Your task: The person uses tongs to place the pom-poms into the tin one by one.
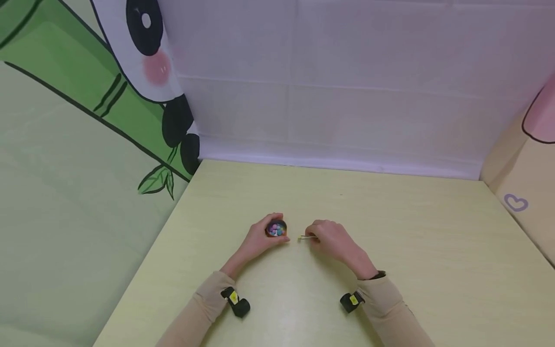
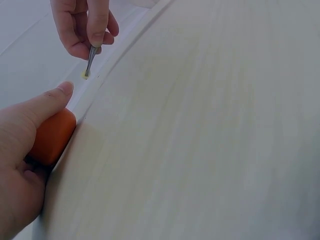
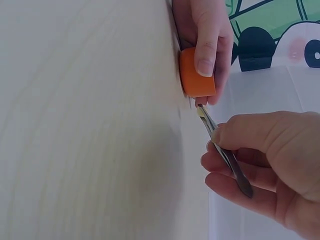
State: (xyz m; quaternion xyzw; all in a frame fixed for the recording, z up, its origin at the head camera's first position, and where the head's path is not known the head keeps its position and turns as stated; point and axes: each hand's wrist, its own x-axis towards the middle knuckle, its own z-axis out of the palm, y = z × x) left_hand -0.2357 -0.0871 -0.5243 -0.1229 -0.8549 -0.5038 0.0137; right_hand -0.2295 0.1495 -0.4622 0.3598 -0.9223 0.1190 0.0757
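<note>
a: left hand [image 1: 259, 239] wrapped round the little orange cup [image 1: 276, 228] of coloured beads [image 1: 275, 230], cup sitting mid-table [image 1: 390, 231]

b: and the right hand [image 1: 331, 238] pinches metal tweezers [image 1: 307, 237], tips clamped on a tiny yellow bead [image 1: 300, 238] just beside the cup, low over the tabletop
</note>
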